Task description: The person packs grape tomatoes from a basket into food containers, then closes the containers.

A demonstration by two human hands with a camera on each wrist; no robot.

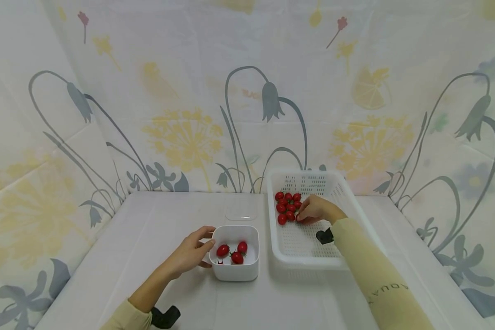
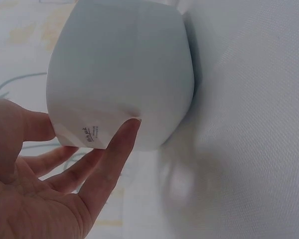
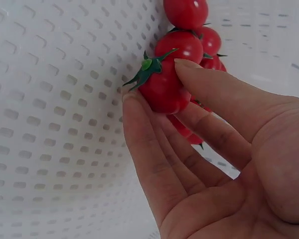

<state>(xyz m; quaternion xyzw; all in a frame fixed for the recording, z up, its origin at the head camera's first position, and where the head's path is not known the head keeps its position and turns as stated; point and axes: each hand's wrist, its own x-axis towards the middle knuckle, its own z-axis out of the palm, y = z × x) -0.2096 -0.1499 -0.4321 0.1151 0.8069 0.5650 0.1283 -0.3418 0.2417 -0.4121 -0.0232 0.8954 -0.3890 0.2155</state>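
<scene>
Tomatoes (image 1: 281, 208): approx. 10 in 1 white basket (image 1: 309, 262), massed nr its L edge; 3 + sliver of a 4th in 1 white box (image 1: 236, 273), just L of basket's front-L corner. L wrist cam: printed lettering (image 2: 92, 134) on box, unseen in head view. R hand (image 1: 318, 210) pinching 1 tomato (image 3: 162, 89), forearm over basket's front-R corner; L hand (image 1: 194, 250) gripping box's L side.

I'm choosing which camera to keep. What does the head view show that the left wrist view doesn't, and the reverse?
Only the head view shows the right hand, the perforated basket and the red tomatoes.
Only the left wrist view shows small dark lettering on the white container.
Both show the left hand touching that container on the white table.
</scene>
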